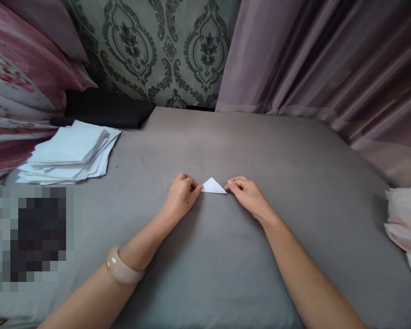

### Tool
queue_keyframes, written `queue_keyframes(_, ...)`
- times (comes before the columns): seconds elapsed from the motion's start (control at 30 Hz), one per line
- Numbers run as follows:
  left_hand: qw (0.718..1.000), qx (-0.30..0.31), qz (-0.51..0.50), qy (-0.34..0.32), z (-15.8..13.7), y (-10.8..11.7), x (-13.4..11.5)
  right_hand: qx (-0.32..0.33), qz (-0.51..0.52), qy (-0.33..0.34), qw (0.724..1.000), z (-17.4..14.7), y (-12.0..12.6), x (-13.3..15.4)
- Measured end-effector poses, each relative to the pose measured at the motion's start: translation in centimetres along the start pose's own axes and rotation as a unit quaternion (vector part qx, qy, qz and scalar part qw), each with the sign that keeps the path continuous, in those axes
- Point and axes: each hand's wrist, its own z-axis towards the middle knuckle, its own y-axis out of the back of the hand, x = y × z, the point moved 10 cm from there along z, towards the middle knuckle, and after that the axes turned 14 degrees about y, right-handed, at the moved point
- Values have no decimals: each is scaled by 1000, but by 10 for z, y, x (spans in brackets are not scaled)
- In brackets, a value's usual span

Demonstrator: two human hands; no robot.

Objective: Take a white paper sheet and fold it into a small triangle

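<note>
A small white paper folded into a triangle (213,186) lies flat on the grey sheet (226,256). My left hand (182,198) has its fingers curled and presses the triangle's left corner. My right hand (247,194) pinches down on the right corner with its fingertips. The triangle's point faces away from me. A pale bangle (121,269) sits on my left wrist.
A loose stack of white paper squares (70,153) lies at the far left, with a black cloth (106,109) behind it. Pink floral bedding (17,87) rises at the left, mauve curtains (329,64) at the right, and pale fabric (406,228) at the right edge.
</note>
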Motion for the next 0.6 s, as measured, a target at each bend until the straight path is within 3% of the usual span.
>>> queue_keyframes(0.27, 1000, 3, -4, 5, 0, 1, 0, -38, -61, 22, 997, -3, -5, 7)
queue_keyframes(0.6, 1000, -10, -11, -2, -1, 1, 2, -36, -116, 29, 992, -6, -8, 13)
